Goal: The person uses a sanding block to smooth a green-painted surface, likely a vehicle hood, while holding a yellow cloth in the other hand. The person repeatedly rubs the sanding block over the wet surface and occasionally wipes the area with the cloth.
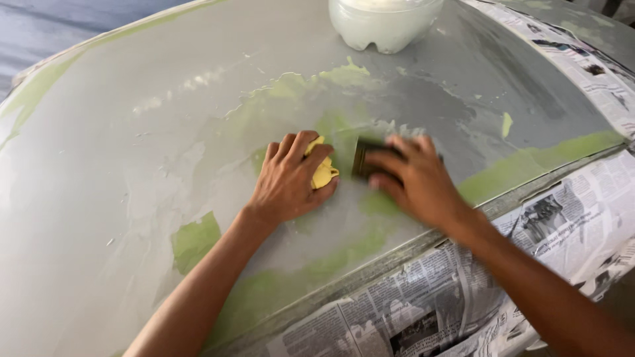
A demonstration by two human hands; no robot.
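Head view: a broad, curved grey surface, apparently a vehicle body panel, wet and streaked, patched with pale green filler in several places. Masked along the lower right edge with sheets of newspaper, and again at the upper right corner. One translucent white container standing at the top edge of the picture, well apart from both hands, its upper part cut off by the frame.

Two hands at the centre of the panel, close together but not touching. Left hand curled over one crumpled yellow cloth, fingers bent around it, pressing it against the panel; only a small part of the cloth showing between fingers and thumb. Right hand laid flat with fingers nearly straight on one small dark sanding block, blurred by motion. Block mostly hidden beneath the fingers; visible end pointing left, toward the cloth, long axis seemingly running left to right across the panel, though too smeared to be sure. Block just beside the cloth, with a narrow gap between. Both forearms entering from the bottom edge.
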